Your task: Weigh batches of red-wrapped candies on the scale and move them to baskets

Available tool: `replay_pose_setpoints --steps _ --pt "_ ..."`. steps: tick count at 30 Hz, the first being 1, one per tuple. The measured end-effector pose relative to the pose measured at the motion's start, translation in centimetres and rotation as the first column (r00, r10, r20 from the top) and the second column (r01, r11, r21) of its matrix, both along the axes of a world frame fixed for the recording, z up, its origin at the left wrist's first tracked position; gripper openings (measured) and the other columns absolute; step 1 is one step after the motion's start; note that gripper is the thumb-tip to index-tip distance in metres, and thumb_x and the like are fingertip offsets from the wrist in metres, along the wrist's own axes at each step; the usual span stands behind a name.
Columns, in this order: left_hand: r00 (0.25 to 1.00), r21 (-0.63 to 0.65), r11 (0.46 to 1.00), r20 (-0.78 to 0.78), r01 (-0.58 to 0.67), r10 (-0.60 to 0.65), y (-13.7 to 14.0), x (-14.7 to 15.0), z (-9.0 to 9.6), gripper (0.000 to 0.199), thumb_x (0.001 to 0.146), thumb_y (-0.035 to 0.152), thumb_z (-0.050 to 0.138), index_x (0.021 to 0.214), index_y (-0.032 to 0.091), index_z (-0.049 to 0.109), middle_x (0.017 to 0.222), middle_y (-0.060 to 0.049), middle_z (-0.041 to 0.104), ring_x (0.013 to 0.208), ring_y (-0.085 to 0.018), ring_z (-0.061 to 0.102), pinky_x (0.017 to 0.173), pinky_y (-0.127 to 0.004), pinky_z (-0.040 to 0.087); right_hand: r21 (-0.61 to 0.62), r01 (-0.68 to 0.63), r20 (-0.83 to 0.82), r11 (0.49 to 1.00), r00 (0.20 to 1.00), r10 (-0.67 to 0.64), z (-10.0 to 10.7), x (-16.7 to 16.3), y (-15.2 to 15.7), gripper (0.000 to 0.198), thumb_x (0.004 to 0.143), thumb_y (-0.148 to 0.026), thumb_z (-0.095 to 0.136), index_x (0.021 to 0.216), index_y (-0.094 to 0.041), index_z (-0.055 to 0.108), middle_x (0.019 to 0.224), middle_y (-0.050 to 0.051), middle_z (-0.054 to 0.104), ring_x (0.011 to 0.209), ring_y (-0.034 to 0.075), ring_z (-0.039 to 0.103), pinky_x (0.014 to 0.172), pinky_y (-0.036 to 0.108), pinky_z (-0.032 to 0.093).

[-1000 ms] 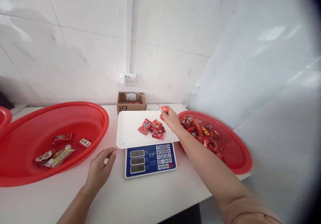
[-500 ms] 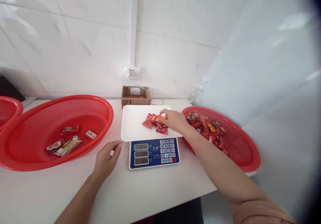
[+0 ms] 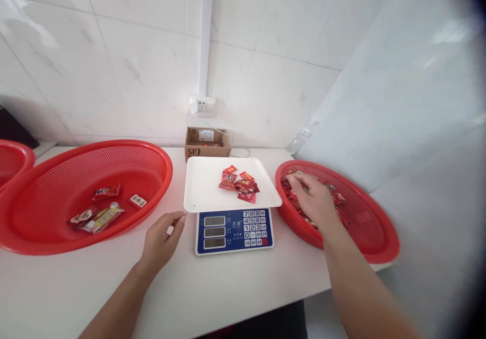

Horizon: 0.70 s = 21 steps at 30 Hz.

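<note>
On the white pan point(image 3: 203, 189) of the digital scale point(image 3: 234, 242) lie red snack packets point(image 3: 247, 187); the right hand point(image 3: 313, 199), loosely curled, reaches over a red plastic basket point(image 3: 383, 237) of similar packets point(image 3: 337, 195), its hold unclear. Picking there probably calls for a light pinch. The left hand point(image 3: 158, 242), half-curled, apparently empty, is beside the scale, at the white table point(image 3: 212, 291), before a tiled wall point(image 3: 140, 50).

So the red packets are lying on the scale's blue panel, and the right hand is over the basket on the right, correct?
Not quite: the head view shows the red packets on the white tray, above the blue panel. The right hand is over the basket on the right.
</note>
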<state>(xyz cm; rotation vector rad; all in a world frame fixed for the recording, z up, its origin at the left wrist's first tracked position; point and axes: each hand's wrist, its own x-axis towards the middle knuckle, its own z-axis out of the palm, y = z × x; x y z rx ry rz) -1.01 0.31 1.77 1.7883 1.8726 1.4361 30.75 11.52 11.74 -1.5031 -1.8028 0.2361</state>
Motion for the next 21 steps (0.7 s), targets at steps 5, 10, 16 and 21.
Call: replay_pose_setpoints --steps 5,10,16,21 --pt "1.0 -0.019 1.0 0.021 -0.014 0.014 0.0 0.0 0.0 0.022 0.082 0.037 0.05 0.085 0.019 0.063 0.072 -0.003 0.067 0.064 -0.012 0.062 0.042 -0.017 0.043 -0.114 0.144 -0.099 0.983 0.983 -0.156 -1.8 2.5 -1.4 0.037 0.077 -0.043 0.051 0.106 -0.021 0.06 0.097 0.007 0.065 0.078 0.021 0.061 0.069 0.033 0.047" --pt "0.998 -0.033 0.999 0.045 -0.041 0.043 0.0 0.0 0.2 0.024 0.081 0.038 0.049 0.084 0.019 0.063 0.07 -0.002 0.066 0.063 -0.012 0.061 0.042 -0.017 0.042 -0.188 0.238 -0.047 0.953 0.967 -0.251 -3.8 4.9 -1.7 0.04 0.073 -0.035 0.053 0.11 -0.021 0.054 0.093 0.005 0.064 0.059 0.015 0.057 0.059 0.031 0.046" --pt "0.998 -0.034 0.999 0.046 -0.036 0.037 0.1 0.0 0.0 0.023 0.081 0.037 0.05 0.085 0.018 0.063 0.069 -0.002 0.067 0.062 -0.012 0.062 0.042 -0.016 0.042 -0.113 0.172 0.143 0.979 0.977 -0.156 -5.3 5.2 -1.5 0.033 0.078 -0.03 0.045 0.107 -0.021 0.057 0.103 0.008 0.062 0.087 0.021 0.06 0.079 0.037 0.046" --pt "0.998 -0.049 0.998 0.047 -0.037 0.039 0.2 0.0 0.0 0.023 0.081 0.038 0.05 0.085 0.019 0.063 0.069 -0.001 0.067 0.063 -0.012 0.062 0.044 -0.017 0.044 -0.057 0.117 0.244 0.991 0.965 -0.1 -6.1 4.4 -1.5 0.034 0.083 -0.024 0.038 0.109 -0.021 0.059 0.114 0.01 0.058 0.102 0.023 0.057 0.086 0.039 0.046"
